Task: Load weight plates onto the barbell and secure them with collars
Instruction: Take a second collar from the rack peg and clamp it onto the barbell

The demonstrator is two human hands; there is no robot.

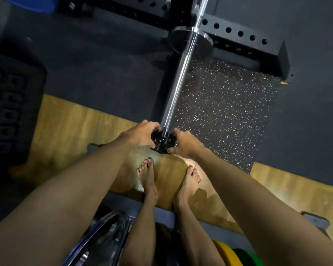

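Note:
A chrome barbell sleeve (178, 81) runs from the rack at the top down to my hands. A black collar (161, 142) sits at the near end of the sleeve. My left hand (140, 134) grips the collar's left side. My right hand (183, 143) grips its right side, thumb underneath. A dark round plate or flange (206, 43) sits far up the sleeve near the rack. The sleeve between it and the collar is bare.
A black rack beam with holes (240, 35) crosses the top. A speckled rubber mat (225, 116) lies under the sleeve, wooden platform (69, 131) beneath my bare feet. Steel plates (108, 239) and yellow (227, 254) and green (252, 260) bumper plates stand at the bottom. A dark rack of items (8, 112) sits left.

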